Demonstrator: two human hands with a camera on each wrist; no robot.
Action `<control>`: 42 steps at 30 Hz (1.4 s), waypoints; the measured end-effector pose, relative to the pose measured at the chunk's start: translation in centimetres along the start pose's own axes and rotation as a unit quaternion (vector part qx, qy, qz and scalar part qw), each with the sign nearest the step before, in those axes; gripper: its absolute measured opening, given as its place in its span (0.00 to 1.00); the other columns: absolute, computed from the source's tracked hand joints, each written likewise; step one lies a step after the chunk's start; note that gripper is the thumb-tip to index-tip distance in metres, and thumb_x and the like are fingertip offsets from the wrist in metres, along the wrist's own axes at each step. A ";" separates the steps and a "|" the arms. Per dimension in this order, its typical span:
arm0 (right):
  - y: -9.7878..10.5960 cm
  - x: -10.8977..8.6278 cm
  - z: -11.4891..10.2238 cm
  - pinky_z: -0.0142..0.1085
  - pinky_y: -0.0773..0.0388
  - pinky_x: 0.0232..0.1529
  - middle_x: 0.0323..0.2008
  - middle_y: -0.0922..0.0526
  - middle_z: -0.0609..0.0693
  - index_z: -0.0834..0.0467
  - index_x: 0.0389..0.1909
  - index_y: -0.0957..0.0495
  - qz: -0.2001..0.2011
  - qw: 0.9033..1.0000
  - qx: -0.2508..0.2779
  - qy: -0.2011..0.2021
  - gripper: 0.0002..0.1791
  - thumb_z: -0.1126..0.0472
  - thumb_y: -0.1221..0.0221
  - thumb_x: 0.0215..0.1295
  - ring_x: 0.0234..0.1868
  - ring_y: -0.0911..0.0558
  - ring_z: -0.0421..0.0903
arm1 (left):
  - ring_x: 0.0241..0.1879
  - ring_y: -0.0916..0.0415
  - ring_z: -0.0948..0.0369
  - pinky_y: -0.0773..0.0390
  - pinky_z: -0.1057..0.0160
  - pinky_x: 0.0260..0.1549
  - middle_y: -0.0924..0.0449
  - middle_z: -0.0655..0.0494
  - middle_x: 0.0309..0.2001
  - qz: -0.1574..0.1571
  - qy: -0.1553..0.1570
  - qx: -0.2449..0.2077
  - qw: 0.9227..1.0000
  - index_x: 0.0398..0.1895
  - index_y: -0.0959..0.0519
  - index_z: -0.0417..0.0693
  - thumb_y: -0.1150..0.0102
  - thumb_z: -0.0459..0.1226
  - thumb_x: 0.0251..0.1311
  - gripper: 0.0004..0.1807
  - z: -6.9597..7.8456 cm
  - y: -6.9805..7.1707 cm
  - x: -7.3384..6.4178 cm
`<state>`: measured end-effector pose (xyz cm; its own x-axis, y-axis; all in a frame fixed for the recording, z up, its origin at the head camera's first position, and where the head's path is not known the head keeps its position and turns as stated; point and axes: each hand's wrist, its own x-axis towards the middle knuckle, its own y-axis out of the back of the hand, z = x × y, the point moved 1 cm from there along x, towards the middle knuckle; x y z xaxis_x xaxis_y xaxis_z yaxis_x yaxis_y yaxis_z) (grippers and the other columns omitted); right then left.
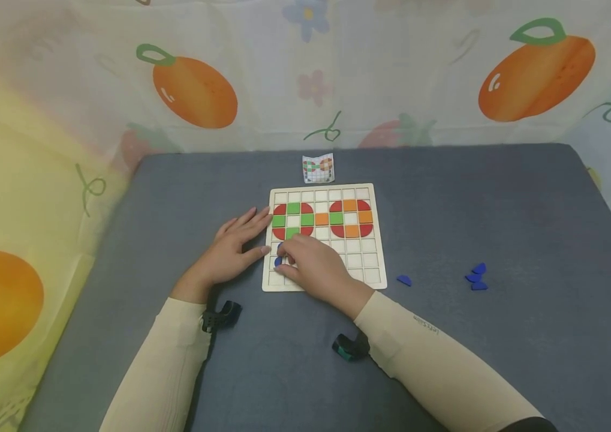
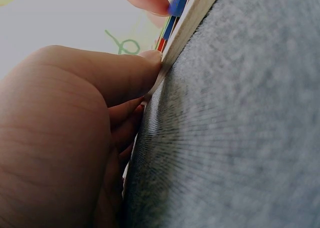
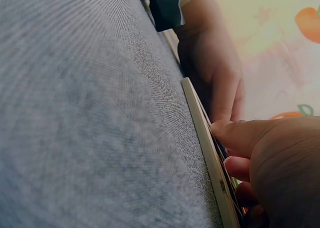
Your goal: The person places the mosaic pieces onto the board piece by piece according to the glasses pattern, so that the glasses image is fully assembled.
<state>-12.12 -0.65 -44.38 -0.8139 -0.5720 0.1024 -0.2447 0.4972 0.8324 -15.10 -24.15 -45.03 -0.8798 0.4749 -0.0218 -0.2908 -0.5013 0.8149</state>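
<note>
A wooden grid board (image 1: 379, 281) lies on the table, with red, green and orange pieces forming two rounded ring shapes joined by an orange square (image 1: 321, 219). My left hand (image 1: 231, 249) lies flat at the board's left side, fingers spread; its thumb (image 2: 132, 73) touches the edge. Over the lower left cells, my right hand (image 1: 318, 267) pinches a small blue curved-edge piece (image 1: 278, 261) between thumb and fingers. Just above it another blue piece (image 1: 280, 246) sits in the grid, partly covered by the fingers. My right hand hides several lower cells.
A small pattern card (image 1: 318, 168) stands behind the board. Right of the board lies one loose blue piece (image 1: 404, 280), and farther right a small group of blue pieces (image 1: 476, 278). Grey cloth (image 1: 526, 348) covers the table; a fruit-print curtain (image 1: 391, 66) hangs behind.
</note>
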 end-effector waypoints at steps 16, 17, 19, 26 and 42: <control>0.0 -0.5 0.5 0.39 0.20 0.47 0.46 0.18 0.47 0.52 0.58 0.11 -0.015 0.999 -0.011 0.048 0.18 0.49 0.28 0.74 0.44 0.21 0.45 | 0.86 0.59 0.54 0.64 0.41 0.79 0.48 0.61 0.87 -0.003 0.002 0.005 1.000 0.88 0.40 0.53 0.35 0.46 0.78 0.41 0.1 0.0 0.1; 0.0 -0.5 0.5 0.39 0.20 0.46 0.45 0.19 0.47 0.52 0.58 0.11 -0.014 0.999 -0.010 0.048 0.17 0.49 0.28 0.74 0.44 0.21 0.45 | 0.86 0.59 0.54 0.64 0.41 0.79 0.48 0.61 0.87 -0.002 0.001 0.006 1.000 0.88 0.40 0.53 0.35 0.46 0.78 0.41 0.0 0.0 0.1; 0.0 -0.5 0.5 0.40 0.21 0.45 0.45 0.19 0.48 0.52 0.58 0.12 -0.014 0.999 -0.006 0.050 0.17 0.50 0.28 0.74 0.43 0.22 0.45 | 0.86 0.59 0.54 0.64 0.41 0.79 0.48 0.62 0.87 -0.002 0.000 0.006 1.000 0.88 0.40 0.53 0.35 0.46 0.78 0.41 0.0 0.0 0.1; 0.2 -0.9 0.8 0.45 0.22 0.58 0.51 0.18 0.49 0.56 0.68 0.18 -0.021 0.998 0.027 0.047 0.26 0.52 0.28 0.74 0.51 0.21 0.47 | 0.86 0.59 0.54 0.64 0.40 0.79 0.48 0.62 0.87 -0.004 -0.001 0.005 1.000 0.88 0.40 0.53 0.35 0.46 0.78 0.41 -0.2 -0.1 0.0; 2.1 -4.0 2.3 0.40 0.22 0.44 0.44 0.20 0.48 0.61 0.66 0.19 0.061 0.980 0.181 0.059 0.27 0.58 0.25 0.70 0.40 0.22 0.46 | 0.86 0.59 0.53 0.64 0.40 0.79 0.48 0.61 0.87 -0.005 -0.002 0.006 1.000 0.88 0.40 0.51 0.36 0.47 0.78 0.41 0.2 0.1 0.0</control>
<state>-10.57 4.13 -44.29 -0.7871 -0.5551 0.2689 -0.3381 0.7529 0.5646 -15.06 -24.11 -44.85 -0.8749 0.4834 -0.0284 -0.2962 -0.4880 0.8211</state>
